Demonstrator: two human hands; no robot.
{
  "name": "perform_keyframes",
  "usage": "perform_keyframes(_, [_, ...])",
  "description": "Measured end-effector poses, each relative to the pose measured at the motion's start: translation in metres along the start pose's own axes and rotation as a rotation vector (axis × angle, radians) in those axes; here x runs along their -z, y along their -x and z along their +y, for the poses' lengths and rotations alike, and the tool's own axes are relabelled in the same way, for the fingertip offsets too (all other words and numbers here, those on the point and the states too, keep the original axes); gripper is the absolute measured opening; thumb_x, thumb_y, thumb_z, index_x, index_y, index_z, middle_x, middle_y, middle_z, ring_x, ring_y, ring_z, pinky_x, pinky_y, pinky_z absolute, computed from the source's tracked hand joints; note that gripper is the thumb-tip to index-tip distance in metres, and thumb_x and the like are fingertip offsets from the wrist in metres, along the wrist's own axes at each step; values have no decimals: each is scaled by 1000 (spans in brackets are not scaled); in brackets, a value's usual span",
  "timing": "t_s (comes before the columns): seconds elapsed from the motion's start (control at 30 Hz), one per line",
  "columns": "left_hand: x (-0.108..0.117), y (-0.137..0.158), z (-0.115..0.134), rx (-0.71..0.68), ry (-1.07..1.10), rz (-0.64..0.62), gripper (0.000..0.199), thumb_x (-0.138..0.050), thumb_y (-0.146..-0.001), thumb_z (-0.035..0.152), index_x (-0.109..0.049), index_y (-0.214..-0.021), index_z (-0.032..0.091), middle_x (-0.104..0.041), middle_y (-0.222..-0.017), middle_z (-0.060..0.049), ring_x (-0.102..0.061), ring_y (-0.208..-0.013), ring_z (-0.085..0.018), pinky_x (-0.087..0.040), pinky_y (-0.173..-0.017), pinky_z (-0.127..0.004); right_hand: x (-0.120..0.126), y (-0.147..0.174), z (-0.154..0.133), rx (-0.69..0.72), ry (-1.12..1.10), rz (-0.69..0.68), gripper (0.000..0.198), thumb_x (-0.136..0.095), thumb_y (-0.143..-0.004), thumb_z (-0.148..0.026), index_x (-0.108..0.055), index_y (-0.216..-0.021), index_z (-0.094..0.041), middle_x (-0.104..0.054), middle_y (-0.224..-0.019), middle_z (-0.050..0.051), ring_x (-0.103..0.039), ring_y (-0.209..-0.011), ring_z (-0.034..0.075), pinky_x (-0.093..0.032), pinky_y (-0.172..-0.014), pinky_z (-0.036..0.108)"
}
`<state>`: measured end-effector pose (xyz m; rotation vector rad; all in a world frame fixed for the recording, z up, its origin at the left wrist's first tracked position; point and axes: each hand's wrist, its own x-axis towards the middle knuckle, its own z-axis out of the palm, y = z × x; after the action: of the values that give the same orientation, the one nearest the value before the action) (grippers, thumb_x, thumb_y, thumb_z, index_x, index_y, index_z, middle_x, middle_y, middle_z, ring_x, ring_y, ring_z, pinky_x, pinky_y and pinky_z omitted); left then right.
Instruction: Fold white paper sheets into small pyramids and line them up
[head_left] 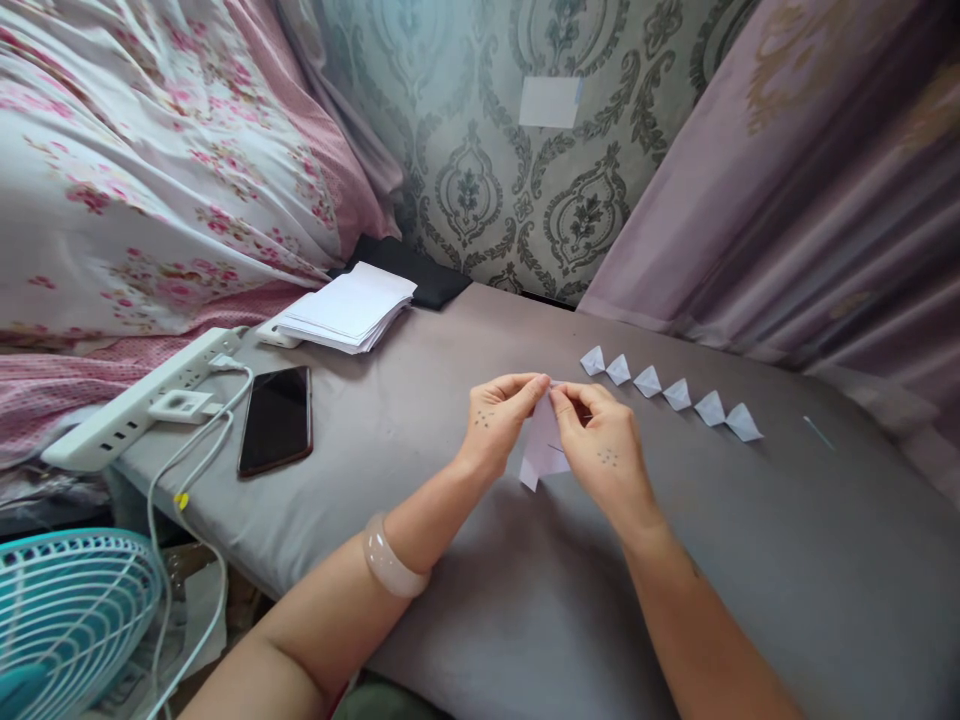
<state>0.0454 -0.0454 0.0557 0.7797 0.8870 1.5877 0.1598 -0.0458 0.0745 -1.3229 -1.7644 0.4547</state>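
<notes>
Both my hands pinch the upper end of a partly folded piece of white paper [541,445] above the grey-covered surface. My left hand [501,415] closes thumb and finger on its top from the left. From the right, my right hand [600,430] grips the same end, thumb against the paper, covering part of it. The paper's lower part hangs below my fingers, with a small flap sticking out at bottom left. Beyond my right hand stands a row of several small folded paper shapes [648,381], pointed at the top.
A stack of white paper [349,305] lies at back left, near a black flat item [431,275]. Closer on the left are a phone [276,422], a power strip [142,400] with white cables, and a blue fan [75,610]. A thin pale strip [818,432] lies far right.
</notes>
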Motion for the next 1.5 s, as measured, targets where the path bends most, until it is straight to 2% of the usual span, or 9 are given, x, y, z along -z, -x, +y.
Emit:
perform_keyframes(0.13, [2,-2,4,-39,2,33,20,-76,-70,35,-75,-75,16,-70,-74,-3,-57,-66,-11,-46,-68,-25,0,-1,-1,-47,-23,-55,26,-54,-85,-37,-71,-86,-17,-68,-85,6,-60,-72,17,-46,-69,32])
perform_keyframes(0.4, [8,-9,1,8,98,14,24,-78,-68,37,-74,-78,15,-68,-70,-2,-57,-61,-9,-46,-63,-23,8,-8,2,-303,-259,-266,38,-62,-77,-53,-67,-67,-17,-62,-61,1,-52,-56,13,-37,-53,27])
perform_keyframes(0.47, [11,-12,2,36,128,-1,26,-79,-68,38,-73,-79,15,-69,-71,-4,-61,-64,-12,-48,-65,-26,13,-11,7,-313,-296,-365,37,-63,-77,-53,-68,-68,-17,-64,-64,1,-55,-60,14,-40,-57,27])
perform_keyframes(0.57, [13,-14,5,55,138,-1,28,-79,-67,38,-72,-81,15,-70,-73,-6,-65,-71,-16,-49,-67,-27,20,-16,16,-319,-389,-438,33,-68,-76,-50,-72,-90,-20,-72,-89,4,-64,-82,17,-48,-75,30])
perform_keyframes(0.63, [12,-13,5,64,120,1,28,-79,-66,39,-73,-81,16,-70,-76,-5,-63,-71,-15,-48,-66,-26,21,-18,19,-330,-470,-404,37,-71,-74,-48,-70,-102,-23,-71,-104,6,-65,-96,20,-49,-86,34])
perform_keyframes(0.73, [10,-10,2,66,75,-38,25,-78,-68,39,-74,-80,17,-70,-80,-3,-59,-71,-12,-45,-67,-26,18,-18,17,-309,-569,-364,40,-75,-71,-44,-68,-105,-23,-70,-110,7,-64,-103,21,-48,-92,37])
perform_keyframes(1.0, [7,-7,-5,81,23,-30,18,-78,-68,35,-75,-75,19,-66,-74,-1,-50,-68,-9,-36,-67,-26,7,-12,8,-400,-610,-348,37,-79,-64,-42,-68,-90,-18,-72,-85,4,-66,-76,17,-50,-69,30])
perform_keyframes(1.23, [9,-7,-1,134,63,-98,19,-80,-66,31,-74,-80,19,-68,-80,-2,-56,-74,-10,-39,-73,-26,6,-13,9,-411,-657,-227,45,-83,-58,-40,-66,-94,-18,-71,-82,3,-65,-73,15,-50,-68,29])
perform_keyframes(1.5, [7,-5,0,121,104,-77,20,-81,-63,31,-71,-72,15,-66,-73,-2,-55,-69,-10,-40,-71,-26,1,-9,6,-270,-612,-187,40,-79,-66,-40,-66,-98,-20,-70,-81,2,-64,-74,15,-51,-69,29])
